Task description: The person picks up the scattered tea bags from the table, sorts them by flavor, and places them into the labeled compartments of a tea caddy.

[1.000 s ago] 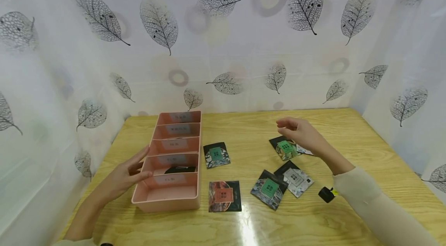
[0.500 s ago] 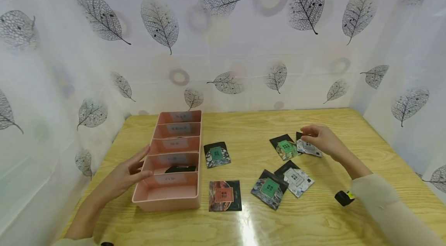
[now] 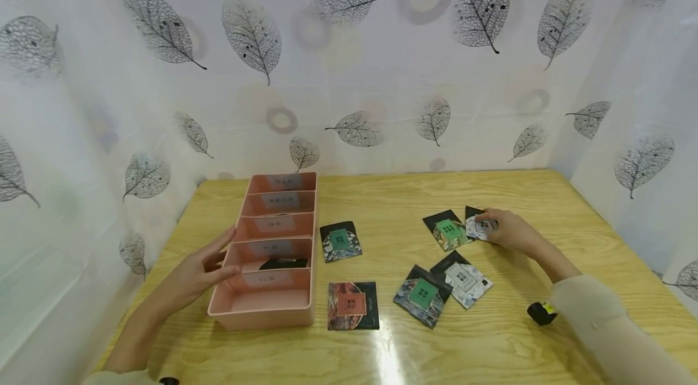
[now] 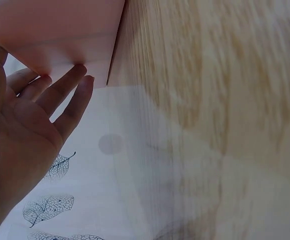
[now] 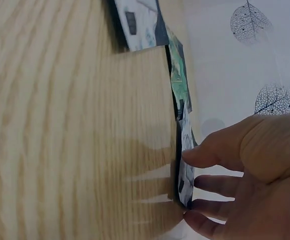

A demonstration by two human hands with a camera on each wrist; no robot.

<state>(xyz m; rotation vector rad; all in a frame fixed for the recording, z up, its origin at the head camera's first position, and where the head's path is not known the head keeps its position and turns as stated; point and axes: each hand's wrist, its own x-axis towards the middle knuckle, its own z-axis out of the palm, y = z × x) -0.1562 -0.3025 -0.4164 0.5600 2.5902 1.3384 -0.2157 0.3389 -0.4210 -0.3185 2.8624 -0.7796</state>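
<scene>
My left hand rests at the left side of a long pink divided box. In the left wrist view its fingertips touch the box's outer wall. At the right, my right hand grips a flat black-and-white sachet lying on the table. The right wrist view has the thumb on the sachet's face and the other fingers at its edge. Beside it lies a green-labelled sachet. Dark sachets show in one box compartment.
Nearer me, a teal-labelled sachet overlaps a white-labelled one. Between box and hand lie another teal-labelled sachet and a red-labelled one. A leaf-print curtain surrounds the wooden table.
My right hand has moved right and down from above the green-labelled sachet to the black-and-white sachet, and its fingers now take hold there. The left hand has stayed on the box.
</scene>
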